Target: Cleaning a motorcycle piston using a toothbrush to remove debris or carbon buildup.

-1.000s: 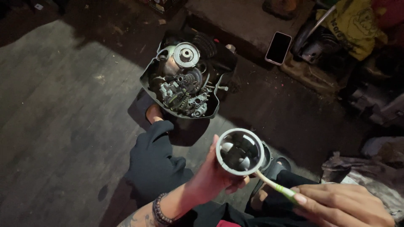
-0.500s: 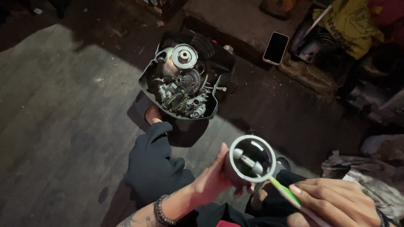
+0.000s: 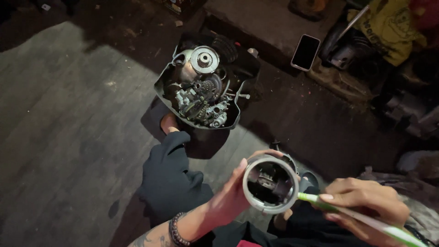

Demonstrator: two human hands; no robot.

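My left hand [image 3: 233,194] grips a round metal cylinder part [image 3: 270,184] with its open end facing up at me; dark inner parts show inside. My right hand [image 3: 366,206] holds a green and white toothbrush [image 3: 356,216] whose head end reaches the cylinder's right rim. A beaded bracelet [image 3: 176,231] circles my left wrist. Both hands hover above my dark-trousered legs [image 3: 171,183] at the lower middle of the head view.
A black plastic tray [image 3: 160,89] full of several metal engine parts, gears and bolts sits on the grey floor ahead. A phone [image 3: 305,52] lies on a raised ledge at the back right. Yellow cloth [image 3: 388,27] and dark clutter fill the right side.
The cylinder has dropped lower and turned so its opening faces me more squarely. The toothbrush has moved from across the opening to the right rim.
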